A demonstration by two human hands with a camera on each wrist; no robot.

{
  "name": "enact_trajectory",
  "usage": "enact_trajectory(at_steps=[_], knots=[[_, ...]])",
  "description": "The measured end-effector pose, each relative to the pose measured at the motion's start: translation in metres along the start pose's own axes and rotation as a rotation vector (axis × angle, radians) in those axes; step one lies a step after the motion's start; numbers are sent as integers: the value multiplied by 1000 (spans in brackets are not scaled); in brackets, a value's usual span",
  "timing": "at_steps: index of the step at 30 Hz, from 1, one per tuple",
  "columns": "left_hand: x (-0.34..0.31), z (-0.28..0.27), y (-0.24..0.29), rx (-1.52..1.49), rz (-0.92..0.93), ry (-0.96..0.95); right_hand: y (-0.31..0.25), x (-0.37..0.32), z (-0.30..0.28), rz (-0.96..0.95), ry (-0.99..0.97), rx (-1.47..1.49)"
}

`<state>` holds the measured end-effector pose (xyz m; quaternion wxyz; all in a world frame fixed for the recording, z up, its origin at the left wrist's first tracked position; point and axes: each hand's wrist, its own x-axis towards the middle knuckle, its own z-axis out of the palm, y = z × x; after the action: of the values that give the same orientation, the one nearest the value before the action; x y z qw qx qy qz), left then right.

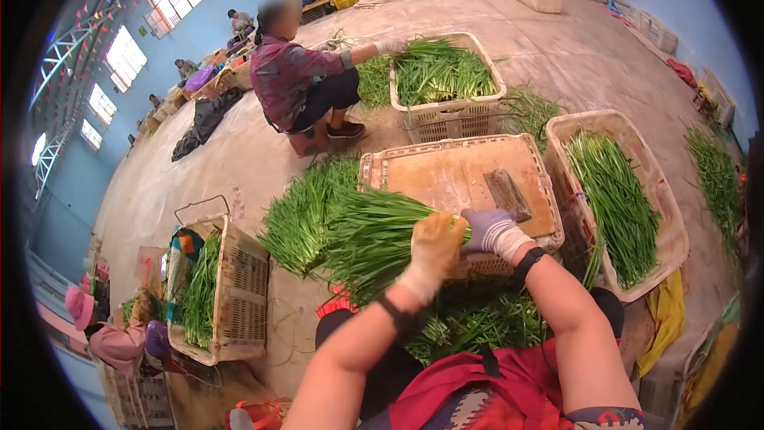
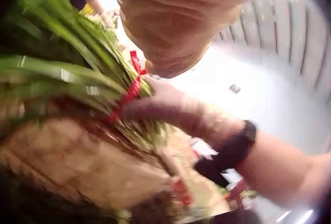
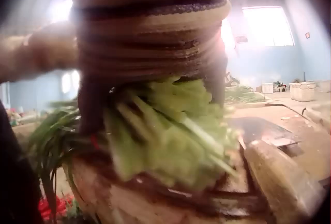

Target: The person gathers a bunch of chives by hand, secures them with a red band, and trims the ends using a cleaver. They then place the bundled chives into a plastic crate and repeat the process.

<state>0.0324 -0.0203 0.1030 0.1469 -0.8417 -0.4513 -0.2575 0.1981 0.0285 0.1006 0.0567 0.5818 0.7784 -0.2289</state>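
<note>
A bunch of long green chives lies across the near edge of an upturned crate's board, its leaves pointing left. My right hand, in a purple and white glove, grips the bunch near its pale stem ends. A red tie circles the stems beside that hand's fingers. Close over the tie is my left hand in a tan glove, with its fingers bent. I cannot tell whether it pinches the tie's end. Beyond the right hand, a flat, worn rectangular piece rests on the board.
Loose chives are piled at the board's left, with more below it. Crates of greens stand at right, ahead and left. A seated person reaches into the crate ahead.
</note>
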Motion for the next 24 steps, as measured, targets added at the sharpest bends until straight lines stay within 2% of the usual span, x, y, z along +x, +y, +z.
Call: enact_trajectory(at_steps=[1,2,3,4,7,8,9,11,13,14,17,18,21,24], knots=[[-19,-16,18,-166,-184,-60,-2,-9,-5,18,-28,89],[-48,-11,29,-511,-369,-172,-3,-17,-4,39,-61,179],[-66,-26,42,-864,-657,-387,0,-21,7,47,-124,408],[-112,16,54,-1160,-919,-444,5,-25,24,55,-186,631],[-145,45,41,-1877,-1388,-211,0,-52,93,21,-278,1299],[-127,29,29,-2155,-1152,-217,-12,-72,97,38,-335,1315],[-105,5,18,-2384,-1244,-298,-16,-79,116,-70,-287,1305],[-117,37,3,-2314,-1260,-229,-20,-92,113,31,4,985],[-114,32,0,-2314,-1292,-208,-13,-103,90,-89,524,494],[-117,38,-1,-2337,-1299,-210,-20,-114,61,-247,716,286],[-114,30,1,-2412,-1266,-197,-12,-102,57,-535,464,-26],[-112,23,2,-2429,-1261,-178,-14,-97,61,-632,557,-58],[-119,31,-1,-2468,-1224,-143,-18,-90,65,-649,577,-166],[-125,36,-7,-2492,-1244,-151,-20,-77,58,-653,502,-243]])
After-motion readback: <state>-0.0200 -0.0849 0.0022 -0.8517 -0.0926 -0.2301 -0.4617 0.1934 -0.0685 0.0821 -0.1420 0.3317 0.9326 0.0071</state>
